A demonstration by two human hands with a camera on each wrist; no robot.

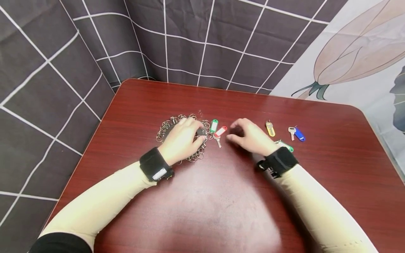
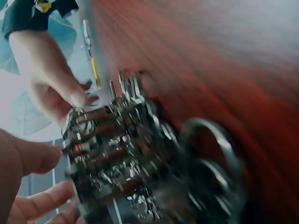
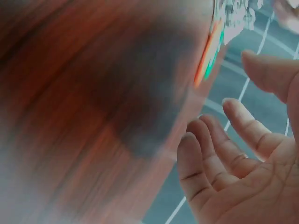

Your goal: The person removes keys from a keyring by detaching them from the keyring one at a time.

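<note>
My left hand [image 1: 182,140] is over a dark round holder [image 1: 169,131] ringed with several metal rings [image 1: 164,127]. In the left wrist view its thumb [image 2: 39,156] and fingers lie beside the holder; whether they touch it is unclear. At the holder's right side lie a green tag [image 1: 214,125], a red tag [image 1: 220,131] and a silver key [image 1: 218,140]. Just right of these, my right hand [image 1: 253,137] hovers with loosely bent fingers. Its palm is bare in the right wrist view, and the fingers [image 3: 212,154] are spread apart from the tags.
Right of my right hand lie a yellow tag with a key [image 1: 270,128], a blue tag [image 1: 299,134] beside another key [image 1: 292,133], and a green tag [image 1: 285,146] partly behind the wrist. Dark gridded cloth [image 1: 186,52] hangs behind the reddish-brown table [image 1: 202,196].
</note>
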